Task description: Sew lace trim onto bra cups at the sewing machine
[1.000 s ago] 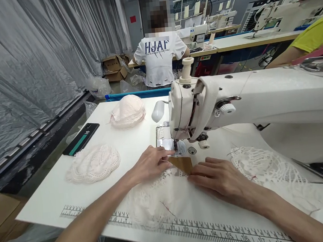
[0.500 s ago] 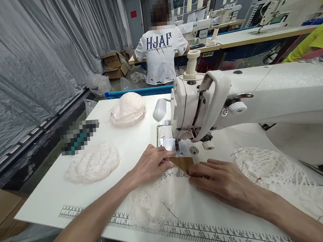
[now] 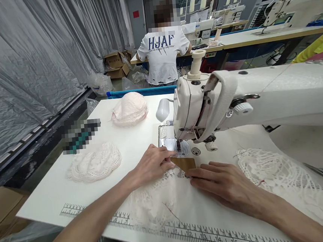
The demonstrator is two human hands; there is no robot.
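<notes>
My left hand (image 3: 151, 163) is closed, its thumb and forefinger pinching the edge of a white lace piece (image 3: 154, 204) just in front of the sewing machine's presser foot (image 3: 178, 146). My right hand (image 3: 223, 181) has its thumb and forefinger closed at the lace's right edge, the other fingers resting on the table. Between both hands a flat brownish-gold piece (image 3: 185, 163) lies beside the lace, near the needle plate (image 3: 167, 143). A loose dark red thread trails across the lace. The fingertips hide part of the lace edge.
The sewing machine head (image 3: 194, 107) rises above my hands. A pale pink moulded cup (image 3: 129, 108) and a white lace piece (image 3: 95, 162) lie on the left. More white lace (image 3: 276, 169) lies right of my right hand. A person in a white shirt (image 3: 164, 56) sits ahead.
The fingers of my right hand have straightened a little, and the forefinger has slid slightly left along the lace. My left hand keeps its pinch. The whole view has shifted slightly.
</notes>
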